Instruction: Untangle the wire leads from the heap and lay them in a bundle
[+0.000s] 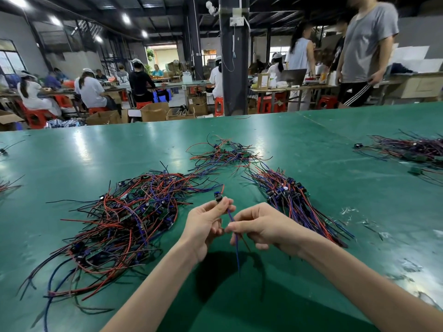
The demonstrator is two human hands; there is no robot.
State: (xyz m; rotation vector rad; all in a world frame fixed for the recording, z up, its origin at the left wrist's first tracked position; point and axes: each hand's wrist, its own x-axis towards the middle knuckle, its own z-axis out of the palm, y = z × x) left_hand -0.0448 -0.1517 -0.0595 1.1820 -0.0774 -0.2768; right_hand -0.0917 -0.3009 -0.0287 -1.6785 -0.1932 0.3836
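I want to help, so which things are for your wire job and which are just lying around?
For the job: tangled heap, tidy bundle, the wire lead pinched by left hand and right hand.
Just lying about: far wire pile, scraps, cardboard boxes.

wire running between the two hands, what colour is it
Blue, best seen in the head view: the wire hangs below the right hand.

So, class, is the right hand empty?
No, the right hand pinches the wire lead whose top end the left hand holds.
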